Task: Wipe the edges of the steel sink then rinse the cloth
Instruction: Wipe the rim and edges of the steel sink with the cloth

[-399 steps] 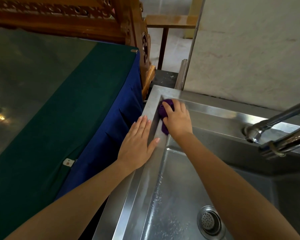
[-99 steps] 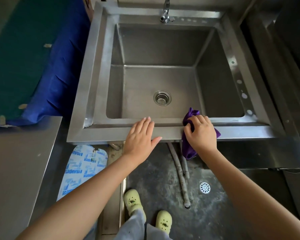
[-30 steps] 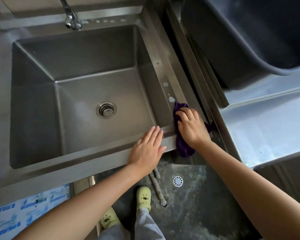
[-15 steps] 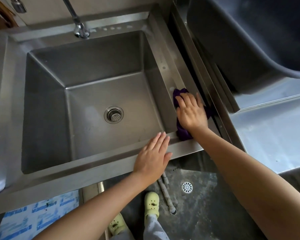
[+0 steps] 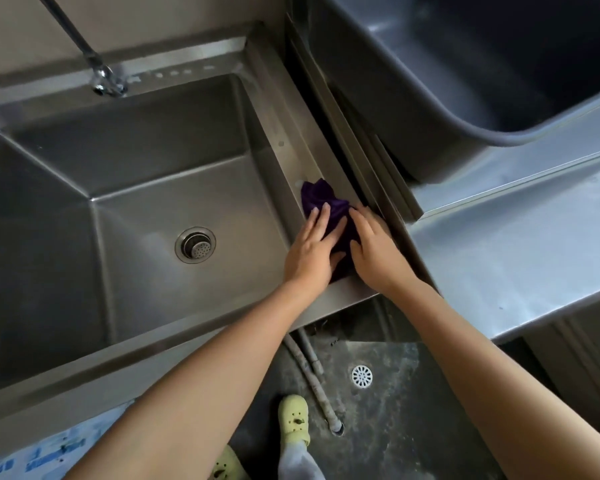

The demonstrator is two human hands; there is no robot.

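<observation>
A square steel sink fills the left of the view, with a drain strainer in its floor and a tap over its back edge. A purple cloth lies bunched on the sink's right rim, near the front corner. My left hand rests flat on the cloth's left side, fingers together. My right hand presses on the cloth's right side. The cloth's near part is hidden under both hands.
A large dark plastic tub sits on a steel counter to the right of the sink. Below the front rim are drain hoses, a floor drain and my feet in pale green shoes.
My left hand has left the front rim and come onto the cloth beside my right hand. The cloth has slid a little farther along the right rim.
</observation>
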